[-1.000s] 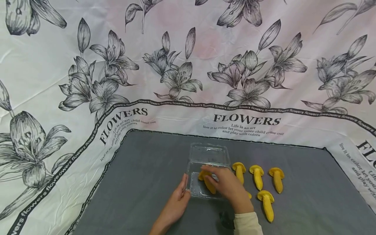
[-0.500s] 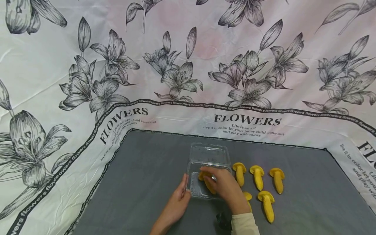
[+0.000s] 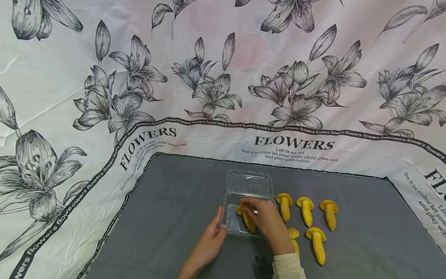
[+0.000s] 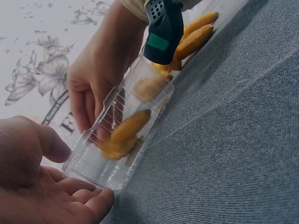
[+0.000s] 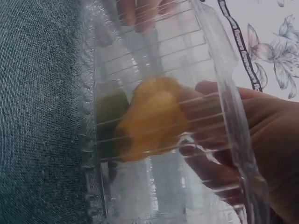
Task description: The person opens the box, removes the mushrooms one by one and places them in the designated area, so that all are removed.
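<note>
A clear plastic clamshell box (image 3: 231,219) sits on the grey cloth, its lid (image 3: 249,181) folded back on the far side. My left hand (image 3: 210,240) holds the box's left side, thumb at the rim and fingers along the wall in the left wrist view. Inside the box is a yellow mushroom (image 3: 249,224), cap toward the back and stem toward me. My right hand (image 3: 270,221) reaches in from the right and pinches it near the cap. Through the clear wall, the right wrist view shows this mushroom (image 5: 152,121) between the fingers and the box floor.
Three yellow mushrooms (image 3: 306,212) lie in a row right of the box. Nearer me are another mushroom (image 3: 317,246) and one partly hidden (image 3: 294,234) by my right forearm. A dark camera (image 4: 163,39) is worn on the right wrist. Flower-printed fabric (image 3: 209,139) borders the grey cloth.
My right forearm has shifted slightly left, uncovering more of the mushroom beside it. The mushroom in the box has moved very little. My left hand and the box stay in place.
</note>
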Demonstrator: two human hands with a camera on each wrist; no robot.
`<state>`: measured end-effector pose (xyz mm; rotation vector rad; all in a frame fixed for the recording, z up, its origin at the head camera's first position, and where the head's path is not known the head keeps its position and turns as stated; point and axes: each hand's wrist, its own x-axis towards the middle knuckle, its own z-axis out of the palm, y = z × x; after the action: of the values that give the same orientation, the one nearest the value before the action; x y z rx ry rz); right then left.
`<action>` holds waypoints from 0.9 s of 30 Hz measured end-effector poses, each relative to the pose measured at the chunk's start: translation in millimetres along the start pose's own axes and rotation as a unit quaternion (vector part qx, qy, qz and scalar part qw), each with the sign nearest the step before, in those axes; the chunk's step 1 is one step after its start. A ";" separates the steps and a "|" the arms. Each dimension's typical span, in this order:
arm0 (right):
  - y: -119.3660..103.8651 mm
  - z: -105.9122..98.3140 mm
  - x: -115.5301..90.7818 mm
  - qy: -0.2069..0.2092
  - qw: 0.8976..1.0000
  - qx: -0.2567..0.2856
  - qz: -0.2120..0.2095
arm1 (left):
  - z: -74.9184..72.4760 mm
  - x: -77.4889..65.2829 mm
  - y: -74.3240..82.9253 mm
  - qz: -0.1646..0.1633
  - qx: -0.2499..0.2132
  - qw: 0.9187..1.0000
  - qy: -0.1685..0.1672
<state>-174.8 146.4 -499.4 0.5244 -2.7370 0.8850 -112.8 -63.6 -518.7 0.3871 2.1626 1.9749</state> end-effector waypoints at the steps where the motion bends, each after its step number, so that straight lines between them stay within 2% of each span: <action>1: 0.4 0.6 0.0 0.000 1.000 0.002 0.002 | 0.1 -0.4 0.0 -0.001 -0.001 1.000 0.000; 20: 1.2 -0.7 -0.4 -0.048 0.997 0.043 0.050 | 0.8 2.9 -0.4 -0.018 0.014 1.000 0.002; 27: 1.0 0.3 -2.3 -0.033 0.998 0.034 0.047 | 1.2 1.5 -0.7 -0.020 0.018 1.000 0.006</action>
<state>-173.2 147.5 -500.9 0.4475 -2.8199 1.0051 -113.9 -62.1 -519.5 0.3349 2.1983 1.9245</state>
